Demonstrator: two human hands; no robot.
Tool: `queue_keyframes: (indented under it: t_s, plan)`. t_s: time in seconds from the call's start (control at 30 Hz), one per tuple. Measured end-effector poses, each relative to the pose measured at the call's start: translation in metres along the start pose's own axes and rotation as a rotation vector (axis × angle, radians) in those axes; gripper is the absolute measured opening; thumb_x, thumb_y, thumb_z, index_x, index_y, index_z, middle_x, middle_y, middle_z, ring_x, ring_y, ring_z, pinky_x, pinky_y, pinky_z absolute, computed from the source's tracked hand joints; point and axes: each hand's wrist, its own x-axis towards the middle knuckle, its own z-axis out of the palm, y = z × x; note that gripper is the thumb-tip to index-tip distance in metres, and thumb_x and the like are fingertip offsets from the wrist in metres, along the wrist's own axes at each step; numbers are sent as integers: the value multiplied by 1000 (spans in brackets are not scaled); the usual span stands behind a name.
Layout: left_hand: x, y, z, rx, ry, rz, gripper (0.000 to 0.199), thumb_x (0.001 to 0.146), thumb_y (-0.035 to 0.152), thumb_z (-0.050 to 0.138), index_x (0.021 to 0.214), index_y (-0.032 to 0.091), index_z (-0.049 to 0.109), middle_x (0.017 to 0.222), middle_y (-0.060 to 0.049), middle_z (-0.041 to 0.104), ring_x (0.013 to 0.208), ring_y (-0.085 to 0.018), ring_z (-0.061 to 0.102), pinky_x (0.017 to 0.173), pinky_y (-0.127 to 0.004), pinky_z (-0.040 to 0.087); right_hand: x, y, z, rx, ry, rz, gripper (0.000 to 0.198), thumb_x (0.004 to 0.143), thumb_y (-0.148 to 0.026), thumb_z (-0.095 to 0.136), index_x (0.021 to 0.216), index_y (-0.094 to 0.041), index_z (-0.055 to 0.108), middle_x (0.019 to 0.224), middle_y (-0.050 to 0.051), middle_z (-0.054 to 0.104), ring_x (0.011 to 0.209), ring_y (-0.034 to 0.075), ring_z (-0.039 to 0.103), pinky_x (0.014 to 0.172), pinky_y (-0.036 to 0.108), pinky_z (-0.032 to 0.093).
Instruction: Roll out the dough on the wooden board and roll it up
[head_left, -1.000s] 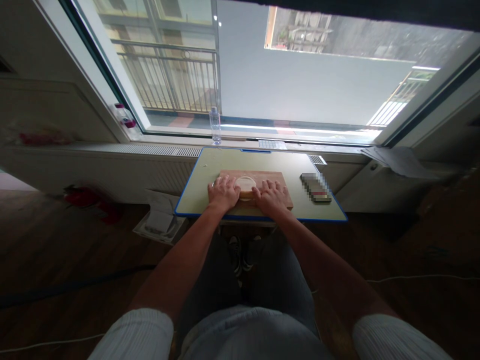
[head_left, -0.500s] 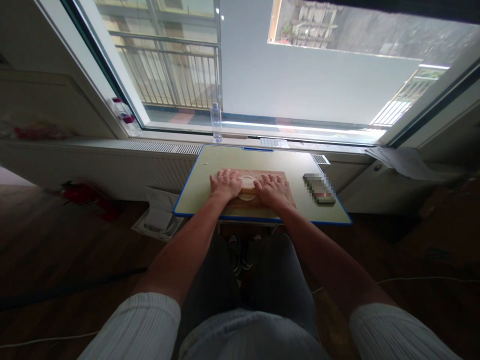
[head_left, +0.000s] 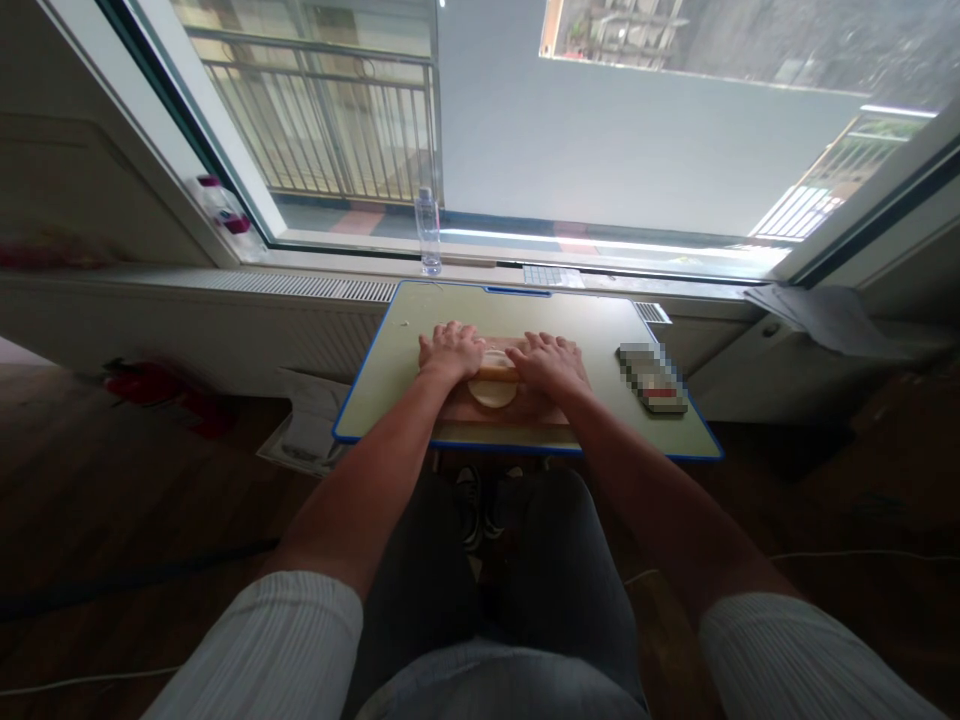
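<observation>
I have my left hand (head_left: 453,350) over the rolling pin (head_left: 496,373) at nine o'clock, right hand (head_left: 550,360) at three, fingers outstretched, the pin crossing round dough (head_left: 493,395).

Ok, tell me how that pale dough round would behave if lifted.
The dough round looks thin against the board, so it would probably flop. With the rolling pin lying across it, a tug now might stretch it.

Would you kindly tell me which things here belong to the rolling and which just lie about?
In use: rolling pin under left hand and right hand, dough, wooden board, table.
Aside: clear bottle, purple-capped bottle, papers, phone-like item.
</observation>
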Motion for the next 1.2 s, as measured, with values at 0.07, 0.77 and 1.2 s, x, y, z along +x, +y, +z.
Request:
queue_keyframes:
  t_s: [0.07, 0.77, 1.2]
  plan:
    - [6, 0, 1, 0, 37, 9, 55, 103, 50, 37, 144, 31, 68, 165, -11, 56, 147, -37, 51, 123, -65, 37, 8, 0, 0, 35, 6, 12, 72, 110, -63, 38, 166, -19, 49, 166, 17, 54, 150, 36, 47, 124, 53, 33]
    - [65, 4, 1, 23, 13, -51, 55, 103, 42, 36, 141, 20, 69, 153, -20, 63, 141, -38, 56, 118, -62, 43, 76, 10, 11, 120, 7, 81, 67, 101, -57, 51, 154, -18, 61, 163, 19, 56, 146, 40, 48, 124, 67, 31]
    - [102, 5, 8, 53, 19, -65, 54, 105, 38, 35, 143, 20, 68, 156, -19, 61, 143, -36, 54, 120, -60, 41, 119, 15, 19, 48, -2, 129, 64, 104, -55, 49, 151, -13, 62, 162, 22, 56, 148, 41, 45, 125, 69, 24]
